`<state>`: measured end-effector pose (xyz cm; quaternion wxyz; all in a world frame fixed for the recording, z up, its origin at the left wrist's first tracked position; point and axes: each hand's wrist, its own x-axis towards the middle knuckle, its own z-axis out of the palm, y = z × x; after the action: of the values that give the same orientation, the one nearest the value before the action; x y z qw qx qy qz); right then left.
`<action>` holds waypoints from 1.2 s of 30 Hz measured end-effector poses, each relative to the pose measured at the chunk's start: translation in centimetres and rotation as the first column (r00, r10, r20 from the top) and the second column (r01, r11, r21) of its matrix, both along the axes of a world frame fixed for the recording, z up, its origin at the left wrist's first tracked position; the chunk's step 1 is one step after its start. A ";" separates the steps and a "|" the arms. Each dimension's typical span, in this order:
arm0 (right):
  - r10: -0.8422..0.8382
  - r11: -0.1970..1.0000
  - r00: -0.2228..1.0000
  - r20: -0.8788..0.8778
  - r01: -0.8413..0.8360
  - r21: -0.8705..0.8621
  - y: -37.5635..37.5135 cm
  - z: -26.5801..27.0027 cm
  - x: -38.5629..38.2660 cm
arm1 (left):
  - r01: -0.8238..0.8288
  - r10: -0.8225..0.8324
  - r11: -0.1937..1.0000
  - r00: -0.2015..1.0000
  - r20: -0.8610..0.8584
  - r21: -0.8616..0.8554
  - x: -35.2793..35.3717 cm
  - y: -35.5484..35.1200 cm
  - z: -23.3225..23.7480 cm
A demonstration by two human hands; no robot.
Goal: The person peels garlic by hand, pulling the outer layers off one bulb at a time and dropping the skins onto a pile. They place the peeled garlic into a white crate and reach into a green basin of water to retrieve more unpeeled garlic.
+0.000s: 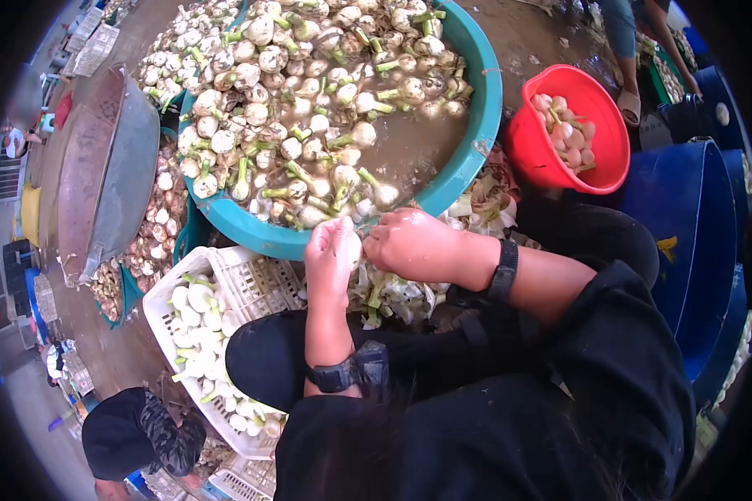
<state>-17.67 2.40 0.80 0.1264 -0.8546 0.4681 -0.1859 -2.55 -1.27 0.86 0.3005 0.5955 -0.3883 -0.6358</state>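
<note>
My left hand (pixel 329 255) is closed round a pale garlic bulb (pixel 355 250), which shows at its right side. Close beside it, my right hand (pixel 414 247) has its fingers curled toward the bulb; whatever they pinch is hidden. Both hands are at the near rim of a teal tub (pixel 263 234). Muddy water and a heap of dirty garlic bulbs (pixel 305 179) with green stem stubs fill the tub. Stripped garlic skins (pixel 401 296) lie below my hands.
A white plastic crate (pixel 154 313) at left holds cleaned garlic bulbs (pixel 199 305). At upper right stands a red bucket (pixel 530 142) with more bulbs. Blue barrels (pixel 664 217) line the right. A grey metal trough (pixel 129 167) is at left; a co-worker (pixel 134 430) bends at lower left.
</note>
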 end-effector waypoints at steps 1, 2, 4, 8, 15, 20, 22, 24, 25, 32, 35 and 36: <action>0.042 0.999 0.992 -0.120 -0.042 0.004 0.3 -0.2 0.1 | 0.121 -0.121 0.992 0.992 0.016 0.023 0.1 0.0 0.0; 0.011 1.000 1.000 0.005 -0.011 0.004 0.3 -0.3 0.0 | 0.079 -0.071 0.991 0.994 -0.081 0.108 0.2 0.1 0.0; -0.111 0.970 0.990 0.089 0.089 0.226 0.0 -0.3 0.1 | 0.100 -0.081 0.985 0.987 -0.139 0.139 0.4 0.0 -0.5; -0.796 0.257 0.526 0.299 -0.154 0.954 -0.4 -0.6 -0.4 | 0.228 -0.229 0.973 0.968 -0.105 -0.017 0.0 0.1 -0.3; -0.550 0.735 0.674 0.494 0.110 0.669 0.7 -3.4 -0.2 | 0.601 -0.507 0.751 0.790 0.343 -0.274 -0.1 1.8 1.4; -0.910 0.325 0.116 0.397 -0.393 0.860 -0.5 -3.9 0.1 | 0.855 -0.171 0.251 0.501 0.849 -0.454 0.4 2.1 2.6; -0.870 0.420 0.093 0.484 -0.373 0.827 -0.1 -2.7 0.5 | 0.655 -0.201 0.462 0.734 0.648 -0.598 0.3 2.4 1.4; -0.798 0.552 0.045 0.601 -0.346 0.759 1.1 -0.3 0.5 | 0.122 -0.045 0.834 0.987 0.153 -0.539 0.7 2.5 0.1; -0.705 0.674 0.004 0.709 -0.308 0.671 1.8 0.7 0.4 | -0.184 0.137 0.960 0.966 -0.221 -0.210 0.9 1.9 0.5; -0.521 0.851 -0.139 0.842 -0.154 0.502 3.7 2.7 -6.1 | -0.425 0.502 0.864 0.696 -0.513 0.270 3.9 0.2 0.1; -0.421 0.831 0.861 0.286 0.240 0.502 2.6 4.5 -4.1 | -0.389 0.340 0.889 0.914 -0.220 -0.241 1.7 1.1 0.9; -0.448 0.853 0.800 0.399 0.249 0.458 2.2 4.6 -2.4 | -0.264 0.251 0.872 0.964 -0.088 -0.411 1.5 1.3 1.0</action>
<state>-20.09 4.65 5.45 0.3684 -0.6336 0.5993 -0.3220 -1.07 0.08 1.81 0.5094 0.5532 -0.4281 -0.5012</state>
